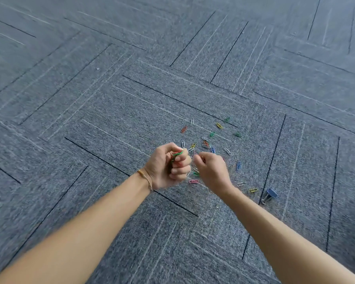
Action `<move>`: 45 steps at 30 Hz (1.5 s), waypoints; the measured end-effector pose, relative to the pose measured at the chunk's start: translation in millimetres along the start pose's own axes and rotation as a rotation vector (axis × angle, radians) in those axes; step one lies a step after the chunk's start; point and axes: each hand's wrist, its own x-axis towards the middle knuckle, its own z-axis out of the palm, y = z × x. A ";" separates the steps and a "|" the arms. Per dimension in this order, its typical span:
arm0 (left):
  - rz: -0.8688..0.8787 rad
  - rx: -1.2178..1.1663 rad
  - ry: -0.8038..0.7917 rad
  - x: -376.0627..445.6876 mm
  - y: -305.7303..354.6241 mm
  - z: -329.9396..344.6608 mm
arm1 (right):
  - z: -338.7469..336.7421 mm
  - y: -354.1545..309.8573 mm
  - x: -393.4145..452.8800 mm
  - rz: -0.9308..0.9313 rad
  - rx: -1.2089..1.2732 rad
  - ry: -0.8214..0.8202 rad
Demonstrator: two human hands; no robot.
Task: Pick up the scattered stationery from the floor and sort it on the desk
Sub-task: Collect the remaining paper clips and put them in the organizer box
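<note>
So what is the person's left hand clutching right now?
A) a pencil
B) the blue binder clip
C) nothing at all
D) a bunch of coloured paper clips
D: the left hand has its fingers curled round a bunch of coloured wire paper clips, red and green ones poking out at the top, while the blue metal binder clip lies on the grey carpet floor.
</note>
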 end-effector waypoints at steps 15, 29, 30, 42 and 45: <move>0.194 -0.024 0.158 34.9 125.1 68.1 | -106.4 -103.9 91.7 -0.118 0.239 0.245; 0.174 0.108 0.353 3.1 211.2 290.2 | -321.8 -186.8 75.6 -0.279 -0.155 0.420; 0.174 0.152 0.386 -3.3 213.0 312.5 | -341.7 -195.5 66.6 -0.266 -0.162 0.421; 0.336 0.978 0.599 -98.5 235.8 594.5 | -577.9 -323.8 -64.5 -0.008 -0.119 0.461; 0.340 1.135 0.546 -128.1 228.8 656.4 | -630.4 -357.2 -102.8 0.102 -0.114 0.447</move>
